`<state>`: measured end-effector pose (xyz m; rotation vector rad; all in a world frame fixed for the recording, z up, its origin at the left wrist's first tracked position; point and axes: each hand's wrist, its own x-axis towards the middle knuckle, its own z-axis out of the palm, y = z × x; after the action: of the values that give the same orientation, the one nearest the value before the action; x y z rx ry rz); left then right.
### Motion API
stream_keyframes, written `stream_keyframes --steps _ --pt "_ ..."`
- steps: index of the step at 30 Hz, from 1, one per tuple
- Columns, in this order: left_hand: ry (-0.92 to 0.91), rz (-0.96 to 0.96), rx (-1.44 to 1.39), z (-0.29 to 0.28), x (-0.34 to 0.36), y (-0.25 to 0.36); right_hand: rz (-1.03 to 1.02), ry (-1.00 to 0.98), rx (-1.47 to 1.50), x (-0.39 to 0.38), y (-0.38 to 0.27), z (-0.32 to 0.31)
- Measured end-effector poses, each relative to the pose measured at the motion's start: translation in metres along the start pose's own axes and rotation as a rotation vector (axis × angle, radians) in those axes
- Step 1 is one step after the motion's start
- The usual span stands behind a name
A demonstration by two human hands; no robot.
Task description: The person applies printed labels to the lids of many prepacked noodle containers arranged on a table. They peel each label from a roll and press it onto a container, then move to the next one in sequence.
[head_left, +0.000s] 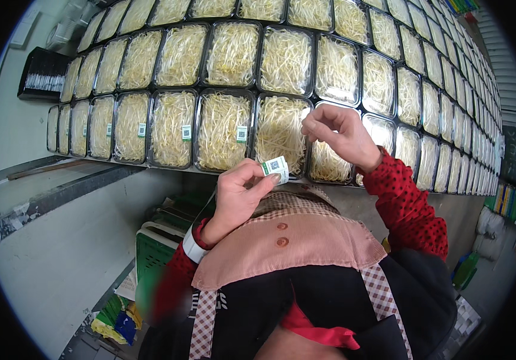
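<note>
1. The left hand (237,191), just below the middle of the frame, pinches a green-and-white label (274,165) between thumb and forefinger; the label bends at its right end and juts past the fingertips.
2. The right hand (349,137), right of centre and higher, is bent at the wrist over the front row, its thumb and forefinger drawn close together and the other fingers curled. Whether those tips hold anything I cannot tell.
3. Open air separates the two hands; the label sits on the left side of that gap, over the near rim of a sprout tray (279,129).
4. Trays fill the upper frame in long rows, rim almost against rim, with only narrow dark seams between.
5. Left of centre, front-row trays bear small labels (241,134) near their right edges.
6. The front row's near edge curves across mid-frame, close above the apron (294,240); to the right, a strip of grey floor (369,207) shows between them.
7. At lower left, a green crate (155,255) stands near the left forearm.
8. A black stack (43,73) borders the rows at upper left.
</note>
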<state>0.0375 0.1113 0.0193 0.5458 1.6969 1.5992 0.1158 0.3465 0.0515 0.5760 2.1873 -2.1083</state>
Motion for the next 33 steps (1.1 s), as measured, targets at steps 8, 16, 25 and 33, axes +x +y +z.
stream_keyframes --steps 8,16,25,33 --pt "-0.054 0.105 0.178 0.004 0.006 0.017 0.025 0.022 0.133 -0.028 0.008 0.044" --pt "-0.080 0.112 0.089 0.002 0.001 0.005 -0.414 -0.055 -0.754 0.010 0.020 -0.016" --pt "-0.054 0.105 -0.012 -0.002 0.000 0.006 -0.577 0.184 -1.088 0.019 0.066 0.004" --pt "-0.037 0.162 0.125 -0.005 0.010 0.020 0.026 0.039 0.011 -0.027 0.011 0.036"
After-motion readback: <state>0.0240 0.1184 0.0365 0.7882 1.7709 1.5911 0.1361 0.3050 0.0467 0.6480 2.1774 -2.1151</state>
